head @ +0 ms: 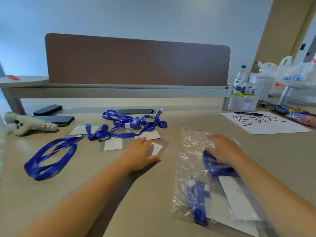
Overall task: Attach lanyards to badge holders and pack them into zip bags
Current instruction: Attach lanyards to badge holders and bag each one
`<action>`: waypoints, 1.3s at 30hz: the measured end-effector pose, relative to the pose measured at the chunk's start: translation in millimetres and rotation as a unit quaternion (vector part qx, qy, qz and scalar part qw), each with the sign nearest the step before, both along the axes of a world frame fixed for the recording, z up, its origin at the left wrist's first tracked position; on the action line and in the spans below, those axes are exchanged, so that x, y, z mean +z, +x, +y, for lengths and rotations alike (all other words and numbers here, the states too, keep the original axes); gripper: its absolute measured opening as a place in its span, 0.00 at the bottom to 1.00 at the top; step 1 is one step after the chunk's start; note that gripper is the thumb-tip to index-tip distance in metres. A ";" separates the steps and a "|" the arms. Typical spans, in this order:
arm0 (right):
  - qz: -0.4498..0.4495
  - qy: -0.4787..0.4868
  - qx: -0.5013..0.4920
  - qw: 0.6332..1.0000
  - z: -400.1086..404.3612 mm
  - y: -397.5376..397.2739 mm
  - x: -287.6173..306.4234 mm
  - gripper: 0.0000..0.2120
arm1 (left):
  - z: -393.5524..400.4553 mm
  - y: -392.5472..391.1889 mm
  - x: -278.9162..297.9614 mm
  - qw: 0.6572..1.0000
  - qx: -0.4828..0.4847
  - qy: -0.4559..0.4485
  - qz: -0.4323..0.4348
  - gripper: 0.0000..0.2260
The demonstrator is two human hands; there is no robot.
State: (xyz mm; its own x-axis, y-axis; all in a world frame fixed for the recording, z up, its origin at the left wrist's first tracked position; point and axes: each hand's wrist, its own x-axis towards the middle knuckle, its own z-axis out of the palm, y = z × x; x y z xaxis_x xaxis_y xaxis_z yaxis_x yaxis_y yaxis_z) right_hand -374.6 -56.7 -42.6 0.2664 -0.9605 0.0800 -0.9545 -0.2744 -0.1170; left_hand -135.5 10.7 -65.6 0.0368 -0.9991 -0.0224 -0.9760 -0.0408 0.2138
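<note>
- A clear zip bag (191, 170) lies flat on the beige desk (145, 199), its long axis running from the near edge away toward the brown divider panel (136, 60), red-lined mouth at the far end.
- Inside the zip bag, a blue lanyard (198, 202) and a white badge holder (239, 199) sit in the near half, the holder angled along the bag's length.
- The right hand (224, 147) rests palm-down on the far half of the zip bag, fingers straight and spread toward the mouth, pressing the plastic; the lanyard shows just nearer than the palm.
- The left hand (138, 154) lies flat just left of the zip bag, fingers relaxed and touching a loose badge holder (156, 148) on the desk.
- Further left of the zip bag lie more holders under a tangle of blue lanyards (130, 124), with a coiled lanyard (49, 158) well apart.
- Beyond the zip bag's mouth to the right, a sheet of paper (265, 124) carries a black marker (248, 113).
</note>
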 end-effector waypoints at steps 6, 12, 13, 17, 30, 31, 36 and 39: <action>-0.068 0.052 0.113 0.990 25.2 78.2 2.5 0.20 | 34.9 29.8 -0.5 0.998 -0.035 0.041 -0.033 0.30; -0.079 0.090 0.164 0.979 34.2 127.6 -0.6 0.12 | 55.6 55.6 -2.5 0.998 -0.034 0.048 -0.021 0.29; -0.070 0.097 0.170 0.978 32.4 131.3 -3.1 0.13 | 57.4 61.7 -3.0 0.998 -0.029 0.050 -0.017 0.30; -0.035 0.105 0.183 0.977 24.9 142.4 -10.6 0.18 | 58.1 81.1 -1.4 0.999 -0.004 0.050 -0.004 0.32; -0.034 0.076 0.155 0.984 -51.3 169.4 -19.9 0.22 | -1.4 92.6 -12.5 0.997 0.000 0.037 -0.061 0.33; -0.030 0.080 0.157 0.984 -51.1 170.0 -20.9 0.20 | -2.3 94.7 -13.3 0.997 0.008 0.037 -0.064 0.33; -0.028 0.103 0.172 0.979 -35.7 153.1 -16.0 0.15 | -1.5 98.4 -11.9 0.997 0.036 0.030 -0.060 0.32; -0.048 0.107 0.174 0.978 -19.1 138.4 -8.4 0.17 | 0.7 97.0 -10.4 0.997 0.033 0.022 -0.061 0.31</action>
State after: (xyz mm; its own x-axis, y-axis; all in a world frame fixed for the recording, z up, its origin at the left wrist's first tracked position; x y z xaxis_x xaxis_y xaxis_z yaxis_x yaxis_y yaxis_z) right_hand -236.2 -75.8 -51.0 0.5813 -0.8104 -0.0727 -0.7895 -0.5401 -0.2915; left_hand -38.5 11.4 -76.0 0.1072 -0.9925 -0.0585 -0.9895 -0.1122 0.0909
